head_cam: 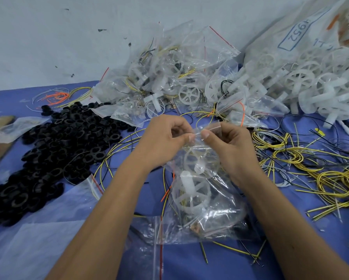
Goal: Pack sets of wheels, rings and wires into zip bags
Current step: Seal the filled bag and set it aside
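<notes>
At the centre of the blue table (189, 265), the left hand (165, 138) and the right hand (230, 142) both pinch the top edge of a clear zip bag (202, 199), thumbs and forefingers closed on its mouth. The bag hangs with its long axis running from 12 o'clock down to 6 o'clock, mouth pointing toward 12, and its bottom rests on the table. Inside it lie 2 white wheels (191, 193) and some thin wires, one wheel above the other. At 9 o'clock sits a heap of black rings (54, 146). At 3 o'clock loose yellow and black wires (315, 164) sprawl. At 12 o'clock filled bags (169, 77) pile against the wall, and at 2 o'clock a big sack of white wheels (311, 81).
</notes>
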A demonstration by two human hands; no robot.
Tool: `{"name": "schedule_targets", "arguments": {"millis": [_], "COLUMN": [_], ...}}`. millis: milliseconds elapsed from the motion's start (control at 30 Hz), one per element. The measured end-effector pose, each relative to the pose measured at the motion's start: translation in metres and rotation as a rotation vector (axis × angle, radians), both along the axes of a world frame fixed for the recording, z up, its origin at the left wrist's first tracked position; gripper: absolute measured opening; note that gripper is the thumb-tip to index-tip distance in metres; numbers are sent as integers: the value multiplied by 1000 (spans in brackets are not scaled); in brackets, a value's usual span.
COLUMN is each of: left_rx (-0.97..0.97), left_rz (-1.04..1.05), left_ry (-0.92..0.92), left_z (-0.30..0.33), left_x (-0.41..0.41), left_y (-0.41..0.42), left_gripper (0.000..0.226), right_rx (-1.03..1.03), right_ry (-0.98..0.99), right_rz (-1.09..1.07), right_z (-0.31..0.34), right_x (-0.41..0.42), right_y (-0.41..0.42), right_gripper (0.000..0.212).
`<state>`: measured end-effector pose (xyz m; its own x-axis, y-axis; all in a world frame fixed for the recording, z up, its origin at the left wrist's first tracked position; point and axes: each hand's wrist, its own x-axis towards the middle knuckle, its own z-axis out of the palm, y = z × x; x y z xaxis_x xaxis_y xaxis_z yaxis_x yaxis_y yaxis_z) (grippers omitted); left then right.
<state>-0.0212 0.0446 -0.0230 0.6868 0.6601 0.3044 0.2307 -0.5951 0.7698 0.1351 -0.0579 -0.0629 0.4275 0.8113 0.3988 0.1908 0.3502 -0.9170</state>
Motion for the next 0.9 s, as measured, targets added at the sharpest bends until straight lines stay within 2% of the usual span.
{"name": "schedule_targets", "arguments": {"millis": [167, 400, 600, 900], "left_rx": [64, 12, 74, 111], "left_rz": [17, 31, 17, -56], "left_ry": [16, 17, 14, -4], "left_z": [-1, -4, -4, -4], "left_x": [3, -4, -2, -6], "left_y": [-2, 6, 5, 6], "left_gripper": [9, 9, 8, 9], "right_rx": [15, 23, -56, -19], "right_ry": [26, 114, 118, 119], "right_rz": [19, -28, -1, -8], "right_z": [-1, -1, -1, -1], "right_x": [-1, -5, -4, -6], "right_y": [0, 2, 0, 0], "right_gripper": [4, 7, 3, 2]}}
